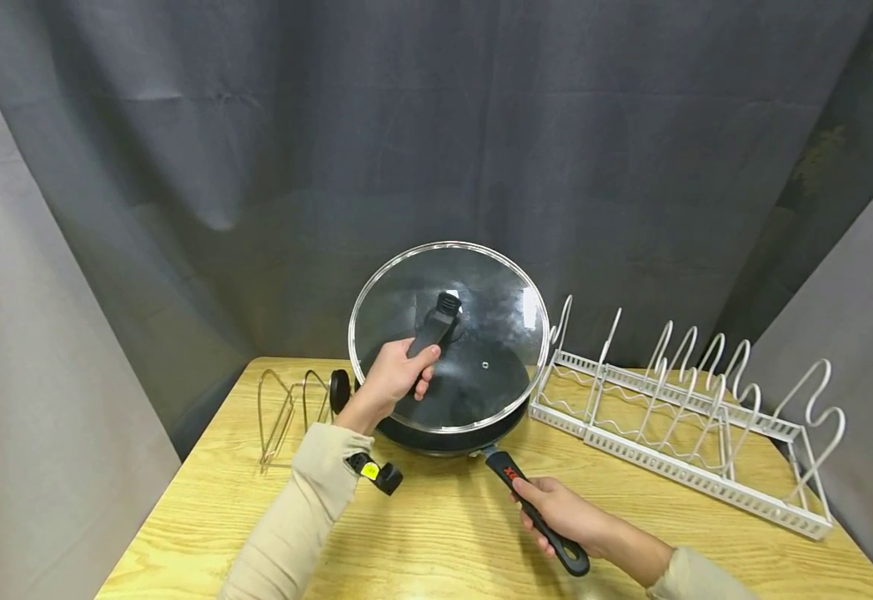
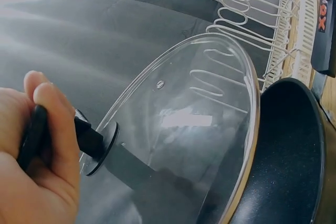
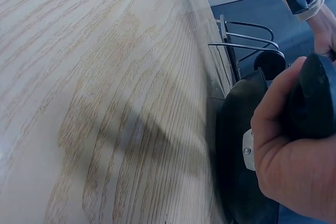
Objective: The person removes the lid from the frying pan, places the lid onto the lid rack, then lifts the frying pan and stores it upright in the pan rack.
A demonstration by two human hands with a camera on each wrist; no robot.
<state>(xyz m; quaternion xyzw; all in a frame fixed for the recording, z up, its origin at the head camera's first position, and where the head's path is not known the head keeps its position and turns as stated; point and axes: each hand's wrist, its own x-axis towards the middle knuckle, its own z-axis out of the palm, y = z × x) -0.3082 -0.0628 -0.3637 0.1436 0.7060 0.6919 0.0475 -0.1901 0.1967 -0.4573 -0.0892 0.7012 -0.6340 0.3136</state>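
A round glass lid (image 1: 496, 333) with a metal rim is tilted above a dark frying pan (image 1: 444, 440). My left hand (image 1: 398, 371) grips the lid's black handle (image 1: 436, 325), its fingers curled round it. In the left wrist view the lid (image 2: 178, 119) stands apart from most of the pan's dark inside (image 2: 286, 145). Lower right, my right hand (image 1: 564, 517) holds the pan's black handle (image 1: 504, 467), which has red lettering. The right wrist view shows that hand (image 3: 294, 156) wrapped round the handle, with the pan's side (image 3: 241, 114) beyond it.
On the right of the wooden table (image 1: 421, 533) stands a white rack (image 1: 706, 467) with several looped dividers. A small metal wire rack (image 1: 278, 425) is at the left, a black round knob (image 1: 339, 390) beside it. Grey curtains (image 1: 406, 125) hang behind.
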